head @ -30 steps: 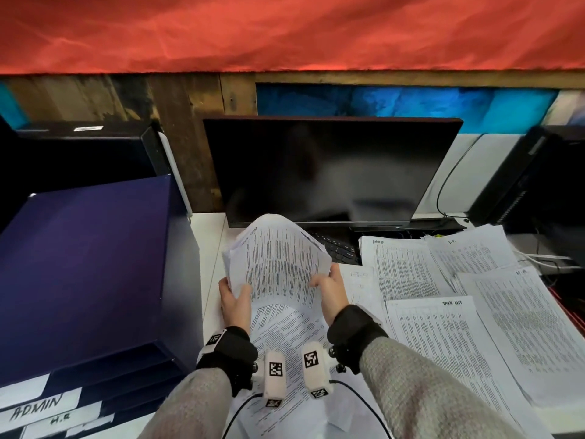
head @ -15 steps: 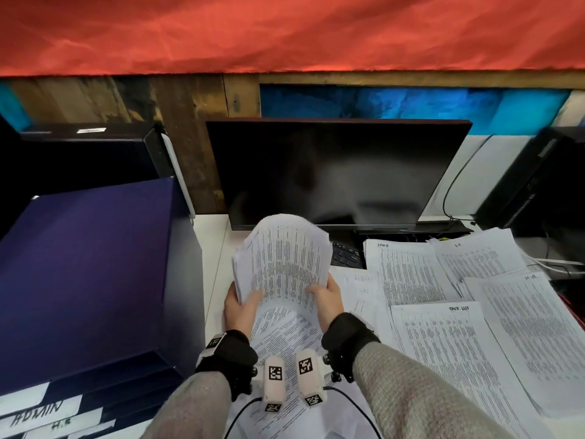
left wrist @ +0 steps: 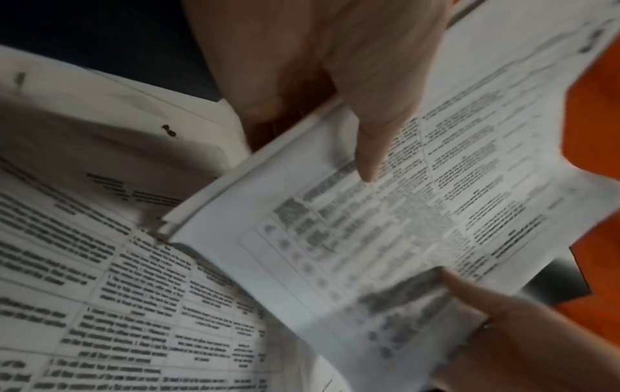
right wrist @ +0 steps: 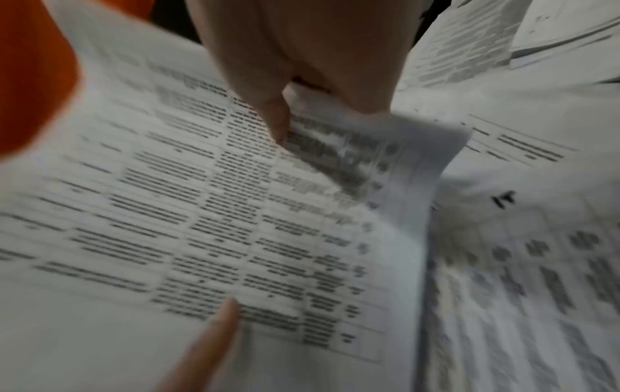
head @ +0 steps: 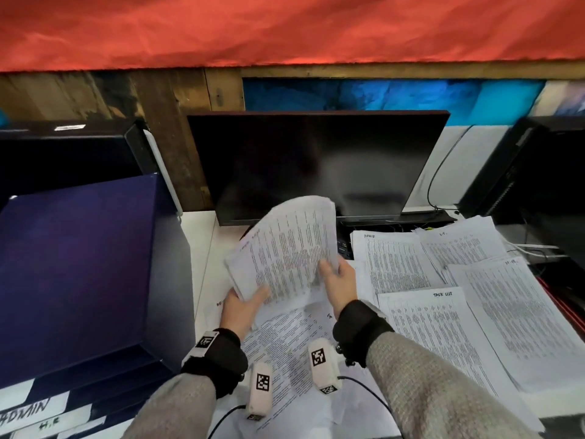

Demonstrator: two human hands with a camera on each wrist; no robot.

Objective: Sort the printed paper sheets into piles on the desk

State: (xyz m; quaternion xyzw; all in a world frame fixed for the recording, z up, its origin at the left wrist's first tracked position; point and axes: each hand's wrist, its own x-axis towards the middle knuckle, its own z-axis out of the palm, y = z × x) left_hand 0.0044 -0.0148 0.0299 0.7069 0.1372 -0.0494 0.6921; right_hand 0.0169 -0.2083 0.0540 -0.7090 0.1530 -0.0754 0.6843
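Note:
A thin stack of printed sheets [head: 286, 248] is raised off the desk in front of the monitor, tilted with its top toward the right. My left hand [head: 243, 301] grips its lower left corner, thumb on the printed face [left wrist: 335, 217]. My right hand [head: 337, 275] pinches the stack's lower right edge [right wrist: 335, 148], thumb on top. Loose printed sheets [head: 285, 340] lie on the desk under both hands. Several sorted piles lie to the right, one headed "TASK LIST" [head: 437, 331], others behind it [head: 395, 261] and at the far right [head: 522, 315].
A dark monitor [head: 316, 166] stands just behind the raised sheets. A dark blue file tray unit [head: 79, 274] with labelled drawers, one marked "ADMIN", fills the left side. A black computer case [head: 538, 185] and cables sit at the right rear. The white desk [head: 202, 242] shows left of the sheets.
The held stack has swung from upright to leaning right, and its top has moved right. My right hand moved right and slightly up; my left hand stayed low on the left corner.

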